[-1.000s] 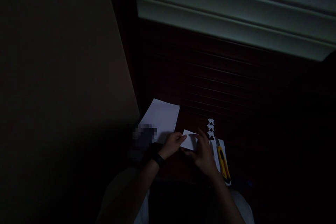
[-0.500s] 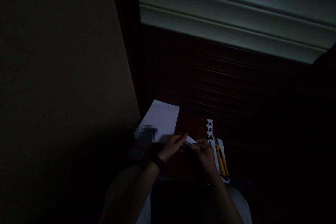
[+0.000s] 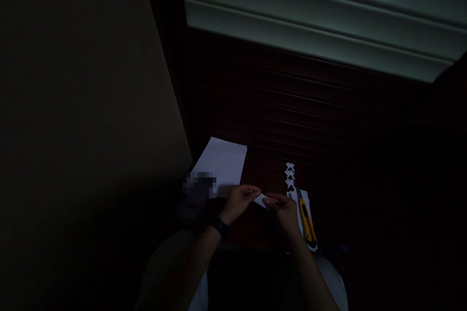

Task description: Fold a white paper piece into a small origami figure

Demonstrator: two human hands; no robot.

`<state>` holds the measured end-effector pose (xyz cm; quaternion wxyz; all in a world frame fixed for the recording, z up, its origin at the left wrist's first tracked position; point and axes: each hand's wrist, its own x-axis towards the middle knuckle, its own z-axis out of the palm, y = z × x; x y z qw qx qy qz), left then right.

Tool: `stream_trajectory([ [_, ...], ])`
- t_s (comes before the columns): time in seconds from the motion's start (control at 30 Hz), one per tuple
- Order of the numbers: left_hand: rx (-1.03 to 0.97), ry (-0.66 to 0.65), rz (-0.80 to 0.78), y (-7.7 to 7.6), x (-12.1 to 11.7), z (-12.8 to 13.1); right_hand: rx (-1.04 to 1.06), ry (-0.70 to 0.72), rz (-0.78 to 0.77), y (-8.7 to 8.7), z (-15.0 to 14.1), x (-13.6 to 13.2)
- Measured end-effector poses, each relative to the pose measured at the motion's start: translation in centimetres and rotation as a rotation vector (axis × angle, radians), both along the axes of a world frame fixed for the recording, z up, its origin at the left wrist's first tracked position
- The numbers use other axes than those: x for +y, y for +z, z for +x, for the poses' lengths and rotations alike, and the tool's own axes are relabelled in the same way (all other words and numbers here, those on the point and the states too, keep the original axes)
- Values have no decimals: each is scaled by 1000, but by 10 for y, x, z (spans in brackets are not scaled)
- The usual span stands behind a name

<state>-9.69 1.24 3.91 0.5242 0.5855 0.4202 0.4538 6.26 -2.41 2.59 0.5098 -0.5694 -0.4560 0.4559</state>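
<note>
A small white piece of paper (image 3: 261, 199) is pinched between my two hands above the dark table. My left hand (image 3: 241, 199), with a dark band on its wrist, grips the paper's left end between thumb and fingers. At the other end, my right hand (image 3: 283, 209) has its thumb on top and its fingers around the far edge. Dim light hides any finer folds in the paper. Close by on the right lies a yellow utility knife (image 3: 307, 221) on white paper pieces (image 3: 308, 204). Beyond it, several small folded paper shapes (image 3: 289, 175) stand in a row.
White paper sheets (image 3: 226, 160) lie at the left of the dark reddish table (image 3: 241, 231), partly behind a blurred-out dark object (image 3: 200, 189). A wall (image 3: 109, 82) rises on the left. Pale slats (image 3: 310, 24) hang beyond the table.
The paper between my hands has turned so that more of its flat face shows. My left fingers have shifted to its end, and my right thumb now lies on top of it.
</note>
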Motion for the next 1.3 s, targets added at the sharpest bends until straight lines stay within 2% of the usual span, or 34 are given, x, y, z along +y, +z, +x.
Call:
stream_trajectory([
  [0.17, -31, 6, 22, -9, 3, 1, -54, 3, 4, -8, 1, 1],
  [0.37, 14, 30, 58, -13, 2, 5, 25, -24, -24, -15, 0, 4],
  [0.57, 88, -76, -39, -15, 2, -2, -78, -15, 7, -8, 5, 3],
  [0.73, 128, -102, -86, -18, 1, -4, -233, 69, 62, -3, 4, -1],
  [0.9, 78, -179, -114, -19, 0, -3, -341, 31, 74, -5, 7, -1],
  [1.07, 79, -229, -154, -22, 1, -5, -349, 7, 117, -3, 8, -2],
  [1.3, 195, -265, -131, -29, -11, -5, -434, 152, 250, 5, -3, -5],
])
